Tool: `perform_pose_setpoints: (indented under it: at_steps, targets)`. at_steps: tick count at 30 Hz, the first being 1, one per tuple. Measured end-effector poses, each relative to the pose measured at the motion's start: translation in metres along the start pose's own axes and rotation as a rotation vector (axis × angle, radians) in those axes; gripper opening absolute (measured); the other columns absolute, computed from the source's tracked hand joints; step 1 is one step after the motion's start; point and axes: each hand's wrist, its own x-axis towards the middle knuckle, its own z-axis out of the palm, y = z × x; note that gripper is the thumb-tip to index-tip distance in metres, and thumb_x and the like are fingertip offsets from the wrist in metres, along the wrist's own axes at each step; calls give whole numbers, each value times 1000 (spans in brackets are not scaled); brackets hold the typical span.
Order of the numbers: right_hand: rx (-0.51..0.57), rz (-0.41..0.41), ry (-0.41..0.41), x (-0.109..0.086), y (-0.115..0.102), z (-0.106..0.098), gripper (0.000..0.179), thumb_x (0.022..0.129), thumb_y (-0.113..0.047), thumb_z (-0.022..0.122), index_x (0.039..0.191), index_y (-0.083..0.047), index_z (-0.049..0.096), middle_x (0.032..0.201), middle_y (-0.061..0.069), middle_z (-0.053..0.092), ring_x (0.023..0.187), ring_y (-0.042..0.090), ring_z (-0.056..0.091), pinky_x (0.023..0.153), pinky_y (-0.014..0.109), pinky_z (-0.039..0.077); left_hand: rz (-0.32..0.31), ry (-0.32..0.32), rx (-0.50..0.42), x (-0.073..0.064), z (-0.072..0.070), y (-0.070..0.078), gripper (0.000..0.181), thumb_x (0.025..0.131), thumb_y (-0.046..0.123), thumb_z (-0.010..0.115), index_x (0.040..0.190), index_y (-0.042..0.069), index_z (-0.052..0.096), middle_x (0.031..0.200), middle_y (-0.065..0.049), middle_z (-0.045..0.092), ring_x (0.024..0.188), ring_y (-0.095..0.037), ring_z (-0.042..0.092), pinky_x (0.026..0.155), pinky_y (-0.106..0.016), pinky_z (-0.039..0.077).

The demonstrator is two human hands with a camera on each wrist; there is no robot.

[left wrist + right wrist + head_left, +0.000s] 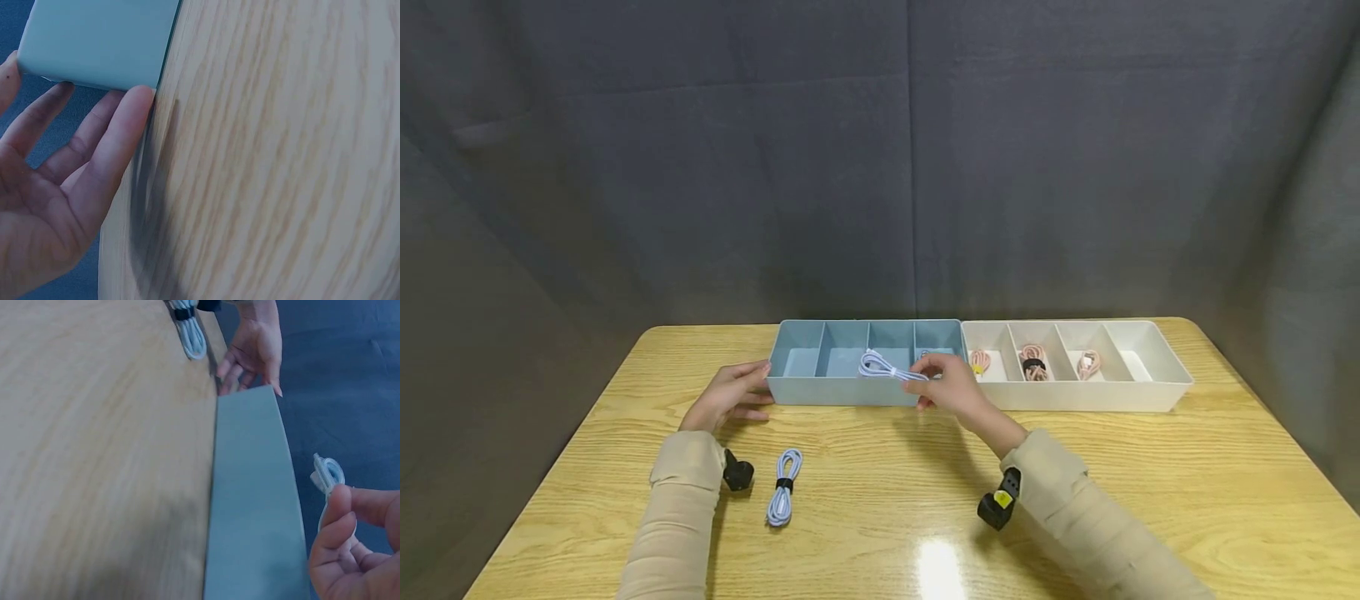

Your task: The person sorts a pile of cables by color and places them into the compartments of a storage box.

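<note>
Between thumb and fingers my right hand (951,387) pinches a coiled light-blue cable (883,367). The cable hangs over the front wall of a blue divided box (842,391), near its right-hand compartments. At the box's left end, my left hand (730,396) touches the end wall with outstretched fingers, as the left wrist view also shows. A second light-blue cable (784,487), bundled with a black strap, lies on the table in front of the box. Something small sits in the blue box's rightmost compartment, mostly hidden by my right hand.
Against the blue box's right end stands a white divided box (1075,397). Three of its compartments hold pink coiled cables, one with a black strap (1034,364). Both boxes sit near the back of the wooden table (865,533), before a dark grey curtain (850,167).
</note>
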Motion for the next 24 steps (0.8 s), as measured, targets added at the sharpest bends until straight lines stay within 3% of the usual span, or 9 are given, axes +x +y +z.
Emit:
perform_pose_setpoints:
  at_steps: [8, 16, 20, 24]
  targets:
    - [-29, 85, 75, 14, -8, -6, 24, 79, -8, 70, 96, 4, 59, 73, 16, 60, 47, 16, 58, 48, 26, 50, 0, 1, -3, -1, 0, 1, 63, 94, 35, 51, 142, 2, 28, 127, -29, 45, 88, -22, 63, 71, -40, 55]
    - [39, 184, 147, 31, -12, -7, 22, 81, -10, 68, 97, 2, 58, 85, 19, 63, 46, 10, 57, 51, 24, 52, -2, 14, -9, -1, -1, 1, 61, 93, 34, 51, 142, 2, 30, 125, -29, 47, 86, -22, 63, 71, -40, 56]
    - [55, 202, 194, 37, -11, -7, 22, 79, -7, 70, 94, 3, 58, 79, 21, 64, 43, 8, 55, 45, 19, 50, -1, 11, -6, 0, -1, 0, 61, 94, 34, 51, 142, 3, 29, 126, -29, 47, 88, -23, 63, 71, -40, 55]
    - [35, 159, 246, 42, -8, -4, 20, 77, -5, 70, 90, 3, 58, 70, 20, 64, 39, 6, 53, 41, 18, 48, -2, 7, -2, 0, -1, 0, 59, 95, 32, 50, 142, 2, 29, 126, -29, 46, 89, -24, 62, 71, -41, 55]
